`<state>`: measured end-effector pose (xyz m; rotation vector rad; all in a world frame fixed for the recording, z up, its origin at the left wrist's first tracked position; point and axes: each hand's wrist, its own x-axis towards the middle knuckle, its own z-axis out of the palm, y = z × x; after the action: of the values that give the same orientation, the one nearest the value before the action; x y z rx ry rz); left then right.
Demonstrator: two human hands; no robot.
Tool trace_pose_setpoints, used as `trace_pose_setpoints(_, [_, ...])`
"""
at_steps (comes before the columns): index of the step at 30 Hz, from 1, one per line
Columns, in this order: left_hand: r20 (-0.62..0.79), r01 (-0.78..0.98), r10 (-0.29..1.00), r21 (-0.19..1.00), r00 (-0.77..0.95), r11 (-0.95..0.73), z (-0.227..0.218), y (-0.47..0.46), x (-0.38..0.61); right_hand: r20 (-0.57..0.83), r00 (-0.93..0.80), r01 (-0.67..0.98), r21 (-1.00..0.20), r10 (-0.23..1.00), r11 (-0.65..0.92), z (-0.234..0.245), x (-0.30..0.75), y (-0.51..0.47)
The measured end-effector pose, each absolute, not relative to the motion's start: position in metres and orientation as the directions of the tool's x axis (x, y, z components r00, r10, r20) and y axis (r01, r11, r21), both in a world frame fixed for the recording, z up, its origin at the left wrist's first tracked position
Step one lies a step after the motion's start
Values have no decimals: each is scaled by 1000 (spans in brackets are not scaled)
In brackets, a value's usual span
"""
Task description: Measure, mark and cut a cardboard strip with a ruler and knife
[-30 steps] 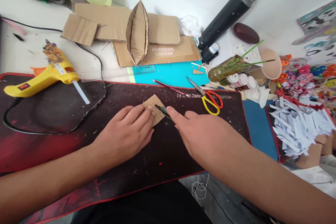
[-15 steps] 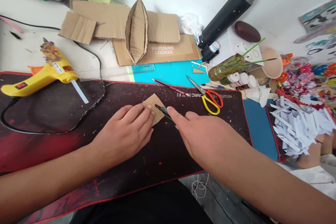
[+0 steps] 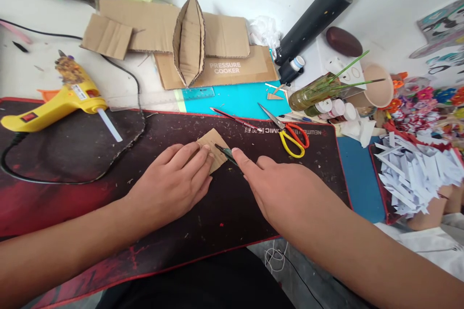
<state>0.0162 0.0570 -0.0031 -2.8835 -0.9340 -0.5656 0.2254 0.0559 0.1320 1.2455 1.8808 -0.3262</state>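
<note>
A small square of brown cardboard (image 3: 217, 158) lies on the dark desk mat (image 3: 232, 203) in front of me. My left hand (image 3: 177, 174) holds it down from the left, with bent fingers across its top and the thumb by its near edge. My right hand (image 3: 266, 178) is closed round a dark craft knife (image 3: 227, 153), forefinger along its top. The knife's tip rests on the cardboard close to my left fingertips. Most of the handle is hidden in my palm, and part of the cardboard is under my left fingers.
A yellow glue gun (image 3: 54, 108) with its cord lies left. Behind are cardboard pieces (image 3: 228, 36), a ruler (image 3: 197, 93), a pencil (image 3: 232, 118) and scissors (image 3: 290, 137). To the right stand a thermos (image 3: 315, 19), paint jars (image 3: 337, 107) and folded white paper pieces (image 3: 409, 174).
The view has shifted very slightly. Both hands, the knife and the cardboard keep nearly the same places.
</note>
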Motion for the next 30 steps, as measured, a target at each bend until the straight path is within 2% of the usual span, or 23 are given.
trace_pose_setpoints(20, [347,576,564,79,749,-813,-5,56,15,-733,-163,820,271,661,503,128,228,46])
trace_pose_setpoints(30, [344,571,563,87,752,-816,-3,57,15,-748,-174,822,248,641,513,133,229,42])
